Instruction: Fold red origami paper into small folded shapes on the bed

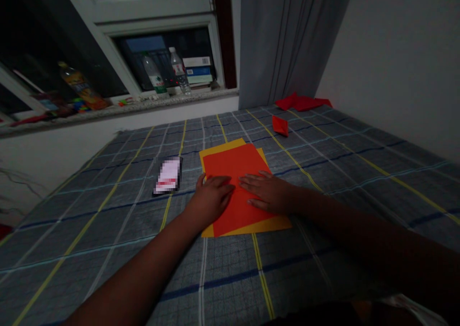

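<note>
A red-orange sheet of paper (233,162) lies flat on top of yellow paper (251,228), whose edges stick out at the top and bottom. On the left side of the red sheet rests my left hand (212,196), its fingers stretched across the paper. My right hand (268,192) lies flat on the sheet's right half with the fingers spread toward the middle. The fingertips of both hands come close to each other near the sheet's centre. Neither hand grips anything.
Left of the papers lies a phone (167,176) with a lit screen. Beyond them sit a small folded red paper piece (280,125) and more red paper (304,102). Bottles (154,74) and a stack of books (198,70) stand on the windowsill. Plaid cloth (118,211) covers the surface.
</note>
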A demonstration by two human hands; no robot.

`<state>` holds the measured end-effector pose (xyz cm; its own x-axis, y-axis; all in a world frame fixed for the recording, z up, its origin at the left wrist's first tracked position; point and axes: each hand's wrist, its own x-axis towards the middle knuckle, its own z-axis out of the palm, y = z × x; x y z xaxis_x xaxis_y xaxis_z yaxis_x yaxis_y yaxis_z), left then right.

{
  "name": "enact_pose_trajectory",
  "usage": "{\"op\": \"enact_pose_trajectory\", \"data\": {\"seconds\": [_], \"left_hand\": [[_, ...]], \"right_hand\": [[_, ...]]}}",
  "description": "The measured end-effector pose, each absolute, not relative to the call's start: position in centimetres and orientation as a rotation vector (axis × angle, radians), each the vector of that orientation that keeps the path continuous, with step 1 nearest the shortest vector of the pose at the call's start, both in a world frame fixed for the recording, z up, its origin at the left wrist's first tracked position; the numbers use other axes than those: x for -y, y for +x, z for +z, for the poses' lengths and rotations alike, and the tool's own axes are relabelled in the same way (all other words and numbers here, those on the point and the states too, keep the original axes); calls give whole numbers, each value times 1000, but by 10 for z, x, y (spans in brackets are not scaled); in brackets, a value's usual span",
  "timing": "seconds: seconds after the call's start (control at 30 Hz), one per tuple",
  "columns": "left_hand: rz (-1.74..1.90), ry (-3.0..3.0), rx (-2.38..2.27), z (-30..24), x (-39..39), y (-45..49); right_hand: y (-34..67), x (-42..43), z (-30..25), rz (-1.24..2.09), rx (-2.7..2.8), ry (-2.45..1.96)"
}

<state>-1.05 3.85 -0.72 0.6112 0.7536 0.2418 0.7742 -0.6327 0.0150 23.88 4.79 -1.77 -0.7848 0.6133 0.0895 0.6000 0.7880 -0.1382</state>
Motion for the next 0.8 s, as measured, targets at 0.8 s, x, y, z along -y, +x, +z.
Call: {"op": "enact_pose_trajectory", "data": {"seconds": [0.8], "left_hand": [[-185,-2873,1196,-9,-22,0]], "right_hand": [[237,-40,-15,-13,2795,-953]]}}
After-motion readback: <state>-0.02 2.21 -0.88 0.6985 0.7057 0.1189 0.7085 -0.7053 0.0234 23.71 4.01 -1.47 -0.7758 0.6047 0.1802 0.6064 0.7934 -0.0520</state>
